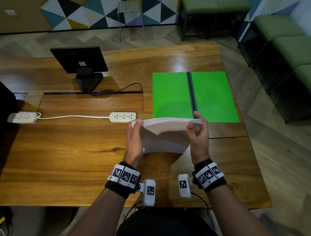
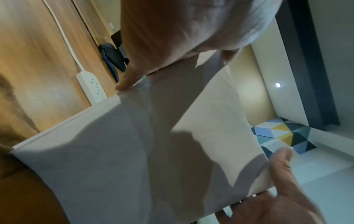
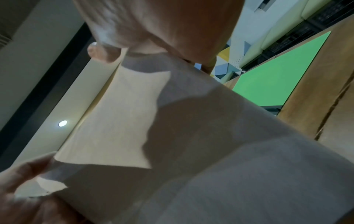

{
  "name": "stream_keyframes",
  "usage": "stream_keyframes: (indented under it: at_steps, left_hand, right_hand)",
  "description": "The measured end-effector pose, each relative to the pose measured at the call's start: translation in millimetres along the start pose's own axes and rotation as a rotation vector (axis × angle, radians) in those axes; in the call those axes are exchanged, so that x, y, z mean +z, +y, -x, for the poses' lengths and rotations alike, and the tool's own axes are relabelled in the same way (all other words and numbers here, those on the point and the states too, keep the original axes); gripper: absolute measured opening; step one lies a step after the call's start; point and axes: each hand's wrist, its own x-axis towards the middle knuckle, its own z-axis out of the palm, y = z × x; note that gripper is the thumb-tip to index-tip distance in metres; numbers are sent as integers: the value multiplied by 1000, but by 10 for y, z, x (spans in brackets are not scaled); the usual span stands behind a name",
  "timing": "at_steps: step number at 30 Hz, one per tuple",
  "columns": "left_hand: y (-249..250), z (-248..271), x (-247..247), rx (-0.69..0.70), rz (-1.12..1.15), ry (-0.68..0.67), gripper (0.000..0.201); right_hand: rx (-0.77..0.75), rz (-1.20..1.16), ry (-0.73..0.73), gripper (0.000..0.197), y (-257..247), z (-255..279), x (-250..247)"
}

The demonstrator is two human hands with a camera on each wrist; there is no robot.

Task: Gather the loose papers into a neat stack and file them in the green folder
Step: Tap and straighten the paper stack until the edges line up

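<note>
**Inspector:** Wooden desk (image 1: 64,142) carries the green folder (image 1: 171,94), lying open and flat just beyond the hands. Stack of papers (image 1: 165,133) stands on edge, bowed, between them.

**Assistant:** Grip status?

**Inspector:** Left hand (image 1: 134,137) and right hand (image 1: 198,131) each clasp a side edge, fingers behind, thumbs in front.

**Assistant:** Risks?

**Inspector:** Top edges look fanned at the right corner. In my judgement, loosening either side lets sheets slide out; lifting the stack while bowed could scatter it short of the folder.

A head camera looks forward and down over the tabletop (image 1: 61,152), while both wrist cameras sit close beneath the hands, sharing the paper stack (image 1: 163,134) (image 2: 134,151) (image 3: 191,151).
</note>
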Motion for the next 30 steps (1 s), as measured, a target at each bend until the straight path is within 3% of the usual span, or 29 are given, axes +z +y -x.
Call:
stream_keyframes:
  at_steps: [4,8,10,11,14,18,21,26,30]
  left_hand:
    - [64,9,39,76,30,-10,56]
    - [59,26,-9,114,22,-32,50]
    - [57,38,-38,113,3,-86,35]
    - [46,31,-59,135,-40,-98,39]
    - [-105,-64,-118,168,-161,-78,42]
    - [-261,42,-141,196,-143,-121,35]
    - [-390,206,-149,172,-84,-124,26]
    - [-610,220,-152,152,-186,-170,27]
    - [-635,216,-159,236,-241,-205,31]
  right_hand:
    - [-5,36,-46,81,48,26,-27]
    - [0,12,-102,70,121,-16,-85]
    - [63,38,-115,57,177,-39,-119]
    - [87,37,-121,51,167,-33,-123]
    - [101,43,-100,66,185,-23,-123]
    - [52,36,-47,34,153,102,-56]
    - [-9,66,-27,32,218,268,-38]
    - [78,92,13,38,486,399,-59]
    - [51,36,31,37,458,408,-105]
